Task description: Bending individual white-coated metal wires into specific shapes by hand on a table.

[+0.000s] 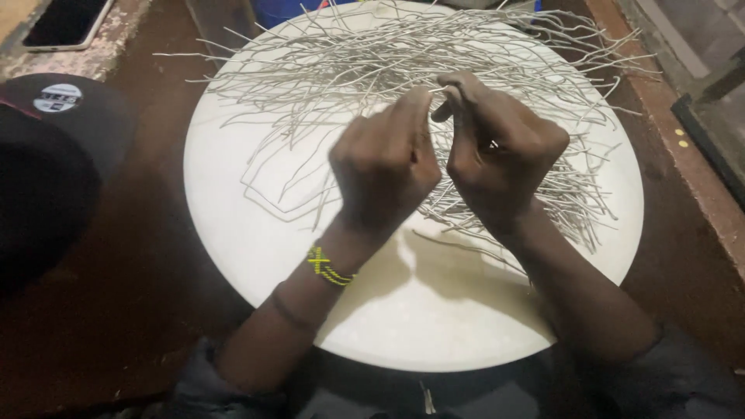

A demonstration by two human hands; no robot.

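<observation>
My left hand (384,163) and my right hand (500,147) are raised side by side over a round white tray (434,326). Both have their fingers closed, fingertips meeting near the middle, pinching a thin pale wire piece (436,91) between them. A yellow and black beaded band (326,266) circles my left wrist. Under and beyond the hands lies a loose heap of several thin bent grey wires (372,54) across the far half of the tray. Shorter cut wire pieces (574,198) lie bunched to the right of my right hand.
A dark cap (54,163) rests at the left on the brown surface. A phone (66,23) lies on a ledge at top left. A blue container (287,9) shows behind the tray. A dark frame (710,132) stands at the right edge.
</observation>
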